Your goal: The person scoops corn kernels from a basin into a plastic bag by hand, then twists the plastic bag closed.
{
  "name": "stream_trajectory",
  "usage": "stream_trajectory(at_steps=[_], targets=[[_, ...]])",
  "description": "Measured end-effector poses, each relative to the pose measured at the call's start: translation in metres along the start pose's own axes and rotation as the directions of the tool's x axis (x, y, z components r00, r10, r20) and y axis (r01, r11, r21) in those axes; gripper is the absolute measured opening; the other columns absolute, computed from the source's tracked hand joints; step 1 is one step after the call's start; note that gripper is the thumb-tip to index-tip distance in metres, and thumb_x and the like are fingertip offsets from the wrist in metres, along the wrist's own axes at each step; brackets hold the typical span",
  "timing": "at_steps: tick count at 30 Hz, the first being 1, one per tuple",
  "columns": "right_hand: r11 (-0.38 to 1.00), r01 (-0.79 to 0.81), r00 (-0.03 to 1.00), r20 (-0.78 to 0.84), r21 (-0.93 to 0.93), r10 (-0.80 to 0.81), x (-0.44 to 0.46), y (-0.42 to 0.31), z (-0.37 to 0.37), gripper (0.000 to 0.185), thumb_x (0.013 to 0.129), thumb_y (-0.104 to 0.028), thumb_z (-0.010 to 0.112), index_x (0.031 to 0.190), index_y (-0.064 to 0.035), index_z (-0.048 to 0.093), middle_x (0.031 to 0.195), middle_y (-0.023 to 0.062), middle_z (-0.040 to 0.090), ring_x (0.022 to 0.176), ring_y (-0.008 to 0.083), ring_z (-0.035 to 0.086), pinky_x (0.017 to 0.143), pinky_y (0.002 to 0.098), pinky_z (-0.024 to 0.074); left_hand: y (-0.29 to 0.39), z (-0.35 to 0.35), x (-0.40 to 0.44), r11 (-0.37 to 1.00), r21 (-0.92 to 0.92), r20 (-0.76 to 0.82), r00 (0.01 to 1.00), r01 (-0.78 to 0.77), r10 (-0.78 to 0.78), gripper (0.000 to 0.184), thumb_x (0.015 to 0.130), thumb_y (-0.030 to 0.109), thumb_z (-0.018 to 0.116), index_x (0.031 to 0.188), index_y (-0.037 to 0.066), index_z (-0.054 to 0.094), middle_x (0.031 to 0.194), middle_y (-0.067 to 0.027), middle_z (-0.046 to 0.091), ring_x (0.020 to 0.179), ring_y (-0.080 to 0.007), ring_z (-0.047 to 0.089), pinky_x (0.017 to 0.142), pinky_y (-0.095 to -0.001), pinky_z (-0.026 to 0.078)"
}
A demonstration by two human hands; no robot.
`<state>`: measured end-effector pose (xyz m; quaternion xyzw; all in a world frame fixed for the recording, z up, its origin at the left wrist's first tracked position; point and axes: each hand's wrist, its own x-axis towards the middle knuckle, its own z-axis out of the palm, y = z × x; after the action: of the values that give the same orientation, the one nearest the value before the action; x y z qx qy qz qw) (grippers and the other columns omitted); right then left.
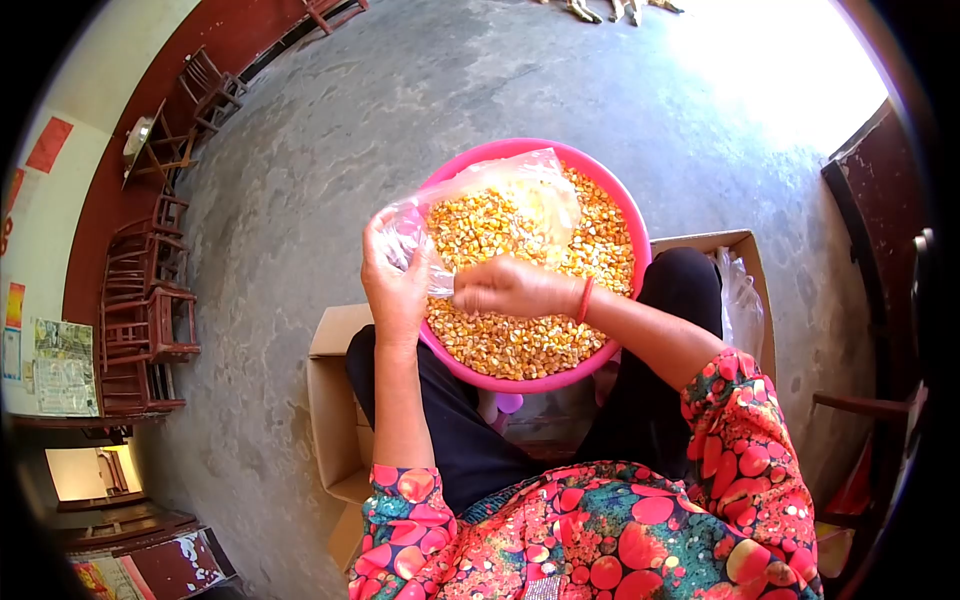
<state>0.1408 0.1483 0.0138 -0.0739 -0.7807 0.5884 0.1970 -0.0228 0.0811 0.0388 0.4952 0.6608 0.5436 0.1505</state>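
Note:
A clear plastic bag (540, 190) with corn kernels in it lies across a pink basin (640, 225) full of loose yellow corn kernels (520, 350). My left hand (395, 280) is closed on the bag's gathered edge at the basin's left side. Close by, at the lower edge of the bag, is my right hand (505, 287), over the kernels, with its fingers curled and slightly blurred. What those fingers hold, if anything, is hidden. A red band (584, 300) circles the right wrist. The basin sits at my knees.
An open cardboard box (335, 400) is at my left, and another box (755, 270) with plastic bags (738, 300) is at my right. Wooden chairs (150, 310) line the left wall. An animal's legs (600, 10) show at the top edge.

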Motion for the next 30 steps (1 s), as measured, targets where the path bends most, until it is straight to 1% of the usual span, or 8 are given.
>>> stream_trajectory(at_steps=[5,7,13,17,20,23,27,30], targets=[[0.756,-0.114,0.859,-0.319,0.645,0.401,0.007,-0.01,-0.036,0.03,0.098,-0.032,0.048,0.073,-0.0148,0.048,0.058,-0.0091,0.032,0.046,0.0011,0.027,0.04,0.0196,0.0218,-0.002,0.0,0.0,0.992,0.076,-0.068,0.992,-0.097,0.102,0.059,0.077,-0.005,0.068,0.13,0.001,0.042,0.106,-0.0088,0.059,0.095,-0.0142,0.058,0.085,-0.0278,0.048],[0.694,-0.05,0.849,-0.335,0.719,0.408,0.005,0.0,-0.052,0.029,0.097,-0.032,0.049,0.076,-0.0128,0.05,0.057,-0.0079,0.035,0.045,0.0024,0.029,0.04,0.0203,0.0224,0.006,-0.002,-0.001,0.998,0.026,-0.005,0.998,0.055,-0.055,0.059,0.077,-0.006,0.065,0.13,0.001,0.041,0.109,-0.0105,0.059,0.094,-0.0143,0.059,0.084,-0.0269,0.049],[0.676,0.005,0.796,-0.412,0.737,0.443,0.021,0.017,-0.04,0.029,0.097,-0.031,0.048,0.08,-0.0087,0.053,0.06,-0.005,0.043,0.047,0.0031,0.038,0.042,0.0213,0.0306,0.002,0.004,0.001,0.999,0.009,-0.003,0.999,-0.049,0.049,0.055,0.077,-0.005,0.06,0.13,0.0,0.044,0.108,-0.0166,0.062,0.098,-0.0192,0.062,0.085,-0.0313,0.049],[0.911,0.027,0.951,-0.291,0.411,0.103,0.029,0.005,-0.021,0.035,0.099,-0.031,0.043,0.114,-0.0031,0.059,0.102,0.0045,0.061,0.096,0.0119,0.056,0.087,0.0286,0.0448,0.012,0.006,0.001,0.998,0.045,0.016,0.999,-0.032,0.031,0.049,0.08,-0.004,0.061,0.127,-0.002,0.048,0.112,-0.0172,0.062,0.102,-0.0201,0.061,0.088,-0.0317,0.048],[0.987,0.123,0.948,-0.308,0.105,-0.085,0.025,0.001,-0.017,0.032,0.098,-0.026,0.046,0.115,-0.0029,0.059,0.104,0.0043,0.061,0.099,0.0096,0.054,0.085,0.0259,0.0447,0.005,0.005,0.001,0.995,0.077,0.016,0.998,-0.056,0.055,0.045,0.082,-0.002,0.062,0.125,-0.002,0.049,0.113,-0.0159,0.061,0.105,-0.0197,0.059,0.09,-0.0318,0.047],[0.971,-0.014,0.977,-0.205,0.238,0.065,0.012,-0.005,-0.029,0.026,0.096,-0.021,0.05,0.111,-0.0027,0.061,0.104,0.0026,0.06,0.095,0.0074,0.055,0.081,0.024,0.0455,-0.001,0.005,0.0,0.999,-0.03,0.06,0.998,0.029,-0.027,0.042,0.083,0.0,0.062,0.124,-0.002,0.05,0.113,-0.0145,0.062,0.106,-0.019,0.058,0.092,-0.0321,0.046],[0.99,-0.143,0.984,-0.105,0.002,0.142,-0.003,-0.012,-0.037,0.018,0.091,-0.014,0.056,0.102,-0.0014,0.063,0.09,0.0013,0.065,0.077,0.0088,0.06,0.07,0.0266,0.0494,0.003,0.003,0.0,1.0,-0.023,0.02,1.0,0.001,-0.001,0.035,0.085,0.003,0.062,0.119,-0.002,0.055,0.107,-0.0118,0.064,0.099,-0.016,0.06,0.087,-0.0303,0.048],[0.988,0.121,0.979,0.176,-0.092,-0.103,-0.009,-0.015,-0.02,0.012,0.082,-0.013,0.062,0.086,-0.0022,0.067,0.077,0.011,0.068,0.069,0.0214,0.066,0.065,0.0331,0.051,-0.001,0.004,0.0,1.0,-0.014,0.015,1.0,0.006,-0.006,0.028,0.087,0.006,0.062,0.113,-0.003,0.059,0.1,-0.0097,0.065,0.092,-0.0137,0.06,0.083,-0.0286,0.048]])
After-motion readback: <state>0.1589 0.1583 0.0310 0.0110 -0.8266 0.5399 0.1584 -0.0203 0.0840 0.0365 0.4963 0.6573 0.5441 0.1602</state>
